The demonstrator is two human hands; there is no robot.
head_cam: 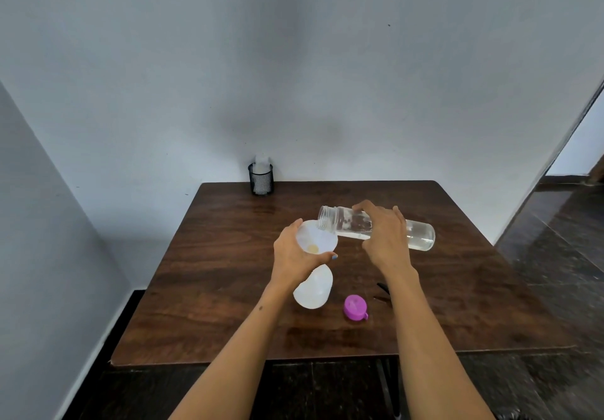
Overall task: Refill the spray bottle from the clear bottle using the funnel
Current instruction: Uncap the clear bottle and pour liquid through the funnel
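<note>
While the white translucent plastic spray bottle (pixel 313 290) stands near the middle of the dark wooden table (pixel 228 289), a white plastic funnel (pixel 316 236) is seated in its neck and is gripped at the rim by the left hand (pixel 294 253). Just right of it, the clear plastic bottle (pixel 376 227), partly filled with clear liquid, is held tipped by the right hand (pixel 387 235), its open mouth over the funnel. Nearer, a purple cap (pixel 355 307) lies. At the far edge a black mesh cup (pixel 260 178) stands.

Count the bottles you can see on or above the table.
2. The clear bottle is tipped in the right hand over the funnel; the white spray bottle stands beneath the funnel, steadied by the left hand.
</note>
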